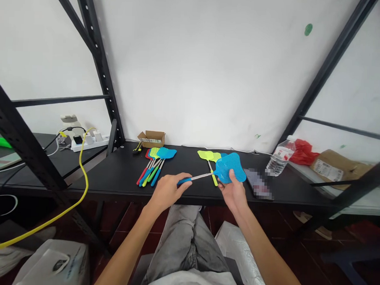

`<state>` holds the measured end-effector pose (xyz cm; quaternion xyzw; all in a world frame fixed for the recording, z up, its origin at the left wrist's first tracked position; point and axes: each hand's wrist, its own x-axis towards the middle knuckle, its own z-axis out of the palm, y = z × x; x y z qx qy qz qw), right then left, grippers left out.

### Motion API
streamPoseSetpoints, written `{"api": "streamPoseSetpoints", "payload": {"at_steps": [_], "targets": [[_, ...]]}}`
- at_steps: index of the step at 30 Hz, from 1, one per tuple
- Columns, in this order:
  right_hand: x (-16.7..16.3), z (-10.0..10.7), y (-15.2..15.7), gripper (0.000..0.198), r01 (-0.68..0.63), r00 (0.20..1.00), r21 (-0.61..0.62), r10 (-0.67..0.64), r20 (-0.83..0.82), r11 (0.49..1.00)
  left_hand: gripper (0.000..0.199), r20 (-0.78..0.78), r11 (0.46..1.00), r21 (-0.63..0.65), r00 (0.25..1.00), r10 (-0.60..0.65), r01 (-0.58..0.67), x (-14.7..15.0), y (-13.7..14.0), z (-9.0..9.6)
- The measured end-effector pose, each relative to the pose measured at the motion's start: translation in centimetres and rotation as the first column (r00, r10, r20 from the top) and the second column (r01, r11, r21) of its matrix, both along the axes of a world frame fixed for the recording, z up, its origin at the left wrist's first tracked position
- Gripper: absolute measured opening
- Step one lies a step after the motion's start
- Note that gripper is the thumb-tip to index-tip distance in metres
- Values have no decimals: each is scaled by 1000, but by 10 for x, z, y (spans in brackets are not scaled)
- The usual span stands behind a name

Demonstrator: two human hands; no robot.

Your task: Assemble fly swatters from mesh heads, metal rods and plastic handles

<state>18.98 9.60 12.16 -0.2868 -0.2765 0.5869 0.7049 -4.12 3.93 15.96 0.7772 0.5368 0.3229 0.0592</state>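
A blue fly swatter (231, 166) with a perforated head is held up between both hands above the front of the black table. Its blue handle is wrapped by my left hand (168, 190), which is closed. My right hand (234, 192) grips the swatter's head at its lower edge, thumb on the face. Behind it lie yellow-green fly swatters (206, 155), partly hidden by the held one; a bit of another blue head shows there. Left of my left hand rests a fanned pile of several swatters (153, 168) in red, blue, yellow and green.
A small open cardboard box (152, 139) stands at the back left. On the right are a pixelated phone-like object (258, 184) and a water bottle (281, 156). Black shelf posts (101, 67) flank the table; a yellow cable (85, 184) hangs at left.
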Motion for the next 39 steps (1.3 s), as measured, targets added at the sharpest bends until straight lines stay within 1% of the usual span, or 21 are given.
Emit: {"api": "streamPoseSetpoints", "payload": {"at_steps": [3,6,8,9,10,11,13,14,16,19,22,25,28,31,34,39], "targets": [[13,4,7,36,40,999,15,-39,-7,999,34,48,989,-97,993,-111,115,9,-4,0],[21,3,12,36,47,999,-8,-47,9,999,33,100,958,-179,973,-209,224,20,-5,-1],[25,3,13,34,38,999,-26,-37,31,999,31,147,944,-177,956,-255,279,28,0,-3],[28,4,13,33,32,999,-29,-31,43,999,29,168,945,-159,951,-259,285,31,4,-4],[30,5,12,31,24,998,-28,-22,57,999,27,189,954,-133,951,-243,270,35,9,-6],[33,6,11,30,18,997,-24,-16,70,1000,25,209,968,-104,957,-203,228,38,15,-8],[38,9,10,29,18,996,-21,-16,93,1000,24,251,996,-64,967,-48,66,46,28,-12],[41,10,10,29,23,995,-25,-20,99,999,24,256,998,-65,966,43,-27,50,36,-14],[45,10,10,27,35,995,-40,-31,97,999,24,214,982,-99,960,180,-162,60,50,-17],[47,7,15,24,46,996,-69,-41,73,997,27,94,957,-160,961,259,-242,78,69,-19],[46,4,18,24,44,998,-93,-40,50,995,35,27,921,-227,944,330,-316,98,84,-21],[44,5,19,23,39,999,-104,-36,33,994,37,-21,907,-260,940,339,-333,113,92,-26],[43,7,18,23,39,999,-118,-36,27,992,40,-123,905,-239,936,331,-352,120,95,-32],[42,7,18,22,40,999,-129,-37,26,991,37,-232,918,-171,920,316,-358,119,95,-37],[41,5,18,22,33,999,-129,-31,21,991,33,-308,934,-116,906,291,-339,114,94,-41],[38,4,18,23,13,1000,-131,-12,7,991,33,-337,951,-92,908,250,-296,107,93,-45]]}}
